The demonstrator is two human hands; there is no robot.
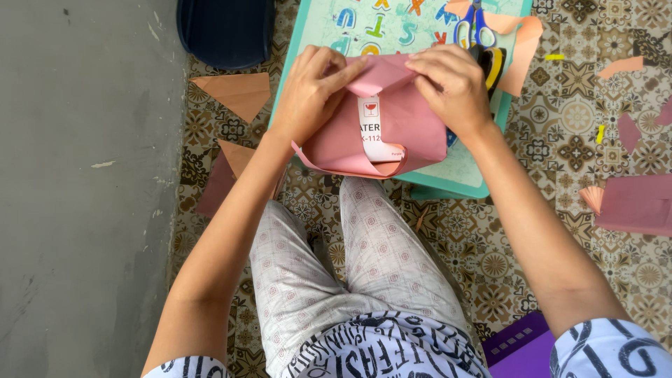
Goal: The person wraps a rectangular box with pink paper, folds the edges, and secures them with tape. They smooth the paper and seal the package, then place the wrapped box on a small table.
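A white box partly wrapped in pink paper (409, 126) rests on a small teal table (458, 183) in front of my knees. My left hand (311, 91) presses the paper on the box's left side and pinches a folded flap at the top. My right hand (451, 84) holds the same flap down from the right. A strip of the white box with print shows between the paper edges.
Blue-handled scissors (476, 24) and a yellow-and-black tool lie on the table behind the box. Orange and pink paper scraps (238, 91) lie on the patterned mat. A pink sheet (633, 203) lies right, a purple box (521, 346) bottom right, a dark blue bin (224, 31) top left.
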